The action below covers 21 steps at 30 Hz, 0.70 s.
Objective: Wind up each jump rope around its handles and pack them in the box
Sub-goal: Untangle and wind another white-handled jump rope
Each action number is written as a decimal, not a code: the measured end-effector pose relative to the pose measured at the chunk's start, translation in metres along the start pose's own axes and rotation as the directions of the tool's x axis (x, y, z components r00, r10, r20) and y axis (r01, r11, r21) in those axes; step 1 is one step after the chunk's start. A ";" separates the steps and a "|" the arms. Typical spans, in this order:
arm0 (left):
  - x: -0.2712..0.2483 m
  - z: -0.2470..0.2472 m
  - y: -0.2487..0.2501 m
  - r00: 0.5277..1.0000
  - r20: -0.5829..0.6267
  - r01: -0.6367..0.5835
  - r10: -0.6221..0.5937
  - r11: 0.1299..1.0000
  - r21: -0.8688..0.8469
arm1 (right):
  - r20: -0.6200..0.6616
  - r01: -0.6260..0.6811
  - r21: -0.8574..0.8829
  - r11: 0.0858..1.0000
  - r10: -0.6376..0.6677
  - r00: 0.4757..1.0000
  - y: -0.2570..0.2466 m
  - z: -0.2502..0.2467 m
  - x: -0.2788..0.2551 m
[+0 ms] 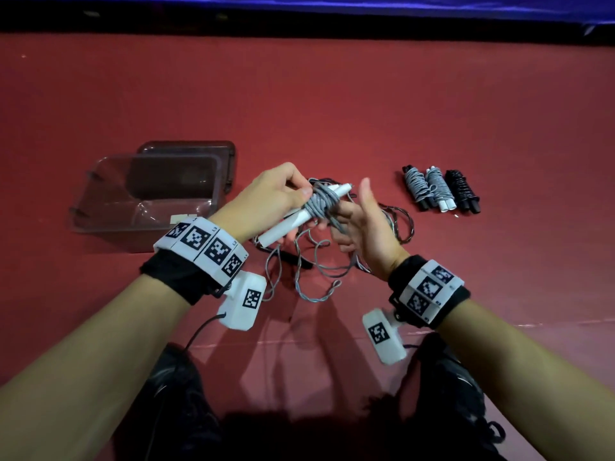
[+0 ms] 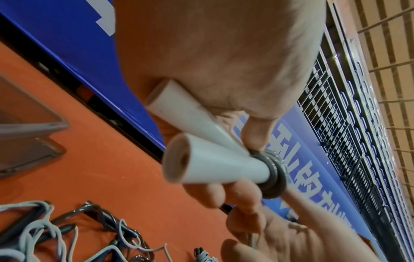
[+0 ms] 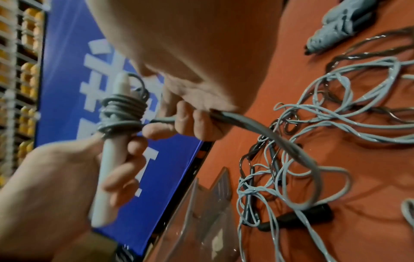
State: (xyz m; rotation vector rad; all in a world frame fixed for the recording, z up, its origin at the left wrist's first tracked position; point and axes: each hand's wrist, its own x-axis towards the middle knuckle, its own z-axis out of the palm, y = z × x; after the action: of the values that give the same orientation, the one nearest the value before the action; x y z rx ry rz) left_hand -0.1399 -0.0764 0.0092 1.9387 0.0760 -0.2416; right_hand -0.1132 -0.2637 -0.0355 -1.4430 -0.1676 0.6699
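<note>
My left hand (image 1: 279, 197) grips two white jump-rope handles (image 1: 293, 221) side by side, seen end-on in the left wrist view as white handles (image 2: 201, 141). Grey rope coils (image 1: 321, 202) wrap their middle. My right hand (image 1: 359, 224) holds the grey rope (image 3: 237, 120) in curled fingers close beside the coils (image 3: 122, 113). The loose rest of the rope (image 1: 316, 281) lies tangled on the red floor below my hands. A clear plastic box (image 1: 146, 191) stands open to the left.
Three wound rope bundles (image 1: 439, 191) lie side by side on the floor to the right. A black-handled rope (image 1: 296, 261) is mixed into the tangle. The box's lid (image 1: 189, 161) leans behind it. A blue wall (image 1: 299, 5) runs along the far floor edge.
</note>
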 end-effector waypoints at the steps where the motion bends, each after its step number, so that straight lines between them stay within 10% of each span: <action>1: 0.000 -0.001 0.000 1.000 -0.030 -0.003 0.004 0.999 0.032 | -0.018 0.088 -0.128 0.988 -0.091 0.996 0.001 0.005 -0.003; 4: -0.002 0.000 0.000 0.997 -0.071 -0.024 0.030 0.997 0.078 | -0.066 0.273 -0.309 0.911 -0.307 0.949 0.006 0.012 -0.007; 21: -0.001 -0.007 -0.007 0.979 0.204 0.040 -0.004 0.985 -0.170 | -0.142 0.166 -0.119 0.979 -0.182 0.973 0.000 0.001 0.000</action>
State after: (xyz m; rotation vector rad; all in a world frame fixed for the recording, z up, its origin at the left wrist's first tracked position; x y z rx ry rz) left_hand -0.1413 -0.0673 0.0051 1.7317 -0.0160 -0.4324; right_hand -0.1133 -0.2626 -0.0353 -1.5555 -0.2108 0.4105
